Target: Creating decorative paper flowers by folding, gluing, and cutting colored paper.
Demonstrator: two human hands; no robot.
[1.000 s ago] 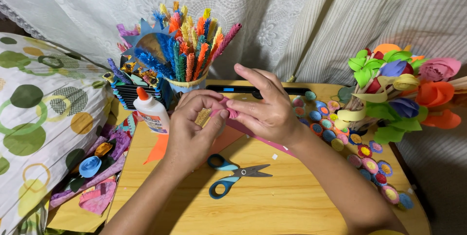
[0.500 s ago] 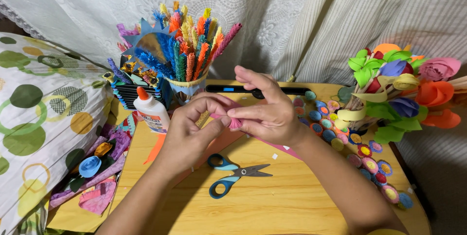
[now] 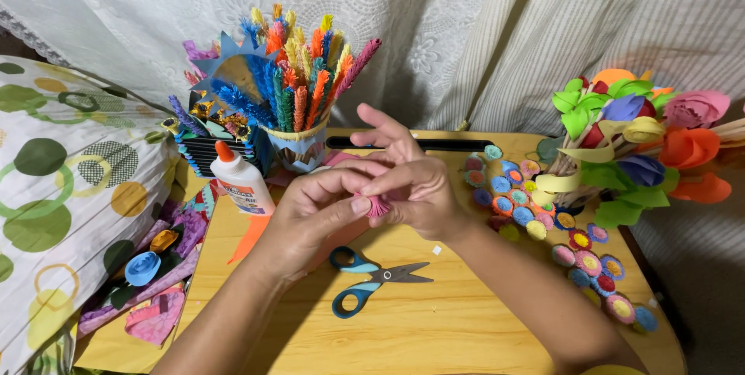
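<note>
My left hand (image 3: pixel 314 216) and my right hand (image 3: pixel 415 185) meet over the middle of a small wooden table (image 3: pixel 466 328). Together they pinch a tightly rolled pink fringed paper coil (image 3: pixel 378 206) between thumbs and fingertips. Most of the coil is hidden by my fingers. Blue-handled scissors (image 3: pixel 369 280) lie shut on the table just below my hands. A white glue bottle with an orange cap (image 3: pixel 240 181) stands to the left of my left hand.
A cup of colourful fringed paper sticks (image 3: pixel 303 103) stands behind my hands. Several small rolled paper flowers (image 3: pixel 535 212) spread across the table's right side. A paper flower bouquet (image 3: pixel 636 134) sits far right. A spotted cushion (image 3: pixel 62 189) lies left, with orange paper (image 3: pixel 250 237) beside it.
The pink strip that trailed from my hands has been wound in, and the coil is now more compact. My hands have stayed in about the same place.
</note>
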